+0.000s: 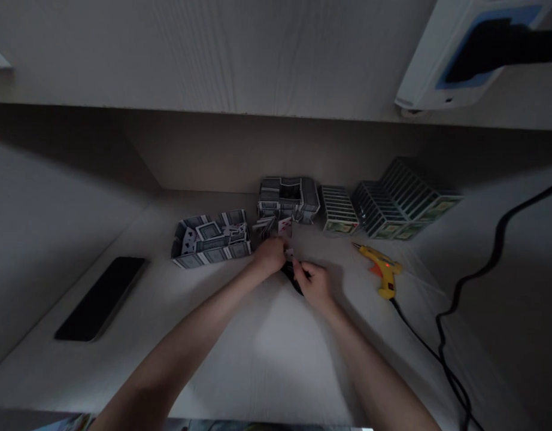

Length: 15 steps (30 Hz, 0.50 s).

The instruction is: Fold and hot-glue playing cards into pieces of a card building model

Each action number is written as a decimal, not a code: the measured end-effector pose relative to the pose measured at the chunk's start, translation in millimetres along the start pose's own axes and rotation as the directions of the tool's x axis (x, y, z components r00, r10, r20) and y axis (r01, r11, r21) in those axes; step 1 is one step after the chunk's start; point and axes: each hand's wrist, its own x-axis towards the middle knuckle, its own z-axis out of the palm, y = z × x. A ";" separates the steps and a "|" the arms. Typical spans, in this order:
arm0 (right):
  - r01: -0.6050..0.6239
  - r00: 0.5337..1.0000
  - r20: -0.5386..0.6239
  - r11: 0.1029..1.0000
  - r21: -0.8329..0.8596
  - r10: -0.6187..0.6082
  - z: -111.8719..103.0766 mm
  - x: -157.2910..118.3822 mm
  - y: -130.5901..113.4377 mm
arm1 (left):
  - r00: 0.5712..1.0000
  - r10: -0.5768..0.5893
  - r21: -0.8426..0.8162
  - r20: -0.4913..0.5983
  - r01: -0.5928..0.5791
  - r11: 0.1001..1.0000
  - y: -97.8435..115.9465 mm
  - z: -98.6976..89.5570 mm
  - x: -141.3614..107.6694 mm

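My left hand (270, 254) is closed, its fingertips pinching a small white piece of playing card (289, 254). Close on its right, my right hand (315, 284) is wrapped round black-handled scissors (293, 279); their blades are hidden by the hands and the card. Just beyond my hands stands a playing card (285, 226) with red marks, beside several folded cards (265, 226). To the left is an open box built of playing cards (211, 239), with loose cards inside. A second card structure (288, 199) with an opening in its top stands behind my hands.
Slatted card stacks (339, 209) and a stepped stack (404, 200) stand at the back right. A yellow glue gun (382, 269) with a lit red light lies right, its cord trailing. A phone (100, 298) lies left. Overhead is a shelf (213, 60) with a power strip (464, 54).
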 end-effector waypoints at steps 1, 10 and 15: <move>0.002 1.000 -0.001 1.000 -0.006 -0.002 0.3 0.0 -0.2 | 1.000 0.012 0.002 0.002 -0.012 1.000 1.0 -3.9 -2.5; 0.026 0.992 -0.116 0.982 -0.189 -0.049 -24.3 4.7 -8.1 | 0.934 -0.124 0.052 -0.335 0.149 0.987 -23.7 -85.9 -28.2; -0.211 0.926 -0.375 0.890 -0.404 0.050 -70.6 15.1 3.2 | 0.855 -0.285 0.091 -0.433 0.356 0.930 -74.8 -100.7 -36.5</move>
